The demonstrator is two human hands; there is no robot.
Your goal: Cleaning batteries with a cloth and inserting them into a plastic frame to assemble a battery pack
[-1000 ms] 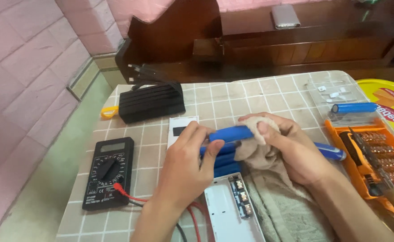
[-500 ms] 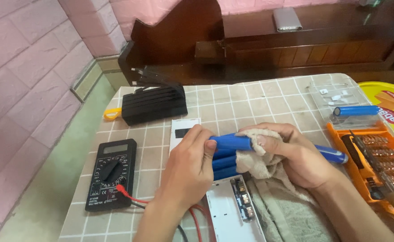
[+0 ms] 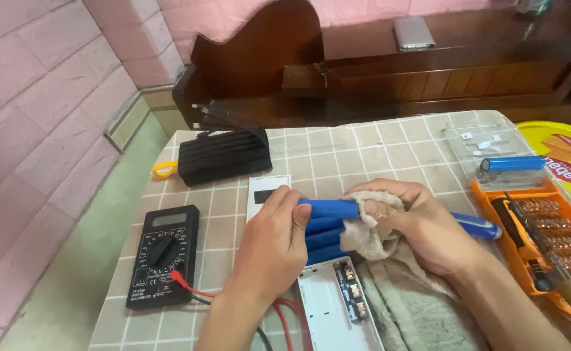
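Plenty tucked out of sight here

The beige cloth (image 3: 370, 237) covers the right ends of the blue cylinder cells (image 3: 328, 224), and the left hand (image 3: 272, 244) hides their left ends, so their count stays unclear. The yellow tin lid (image 3: 558, 153) runs off the right edge. The white case (image 3: 334, 312) is cut by the bottom edge. The multimeter (image 3: 162, 257) screen is too small to read.
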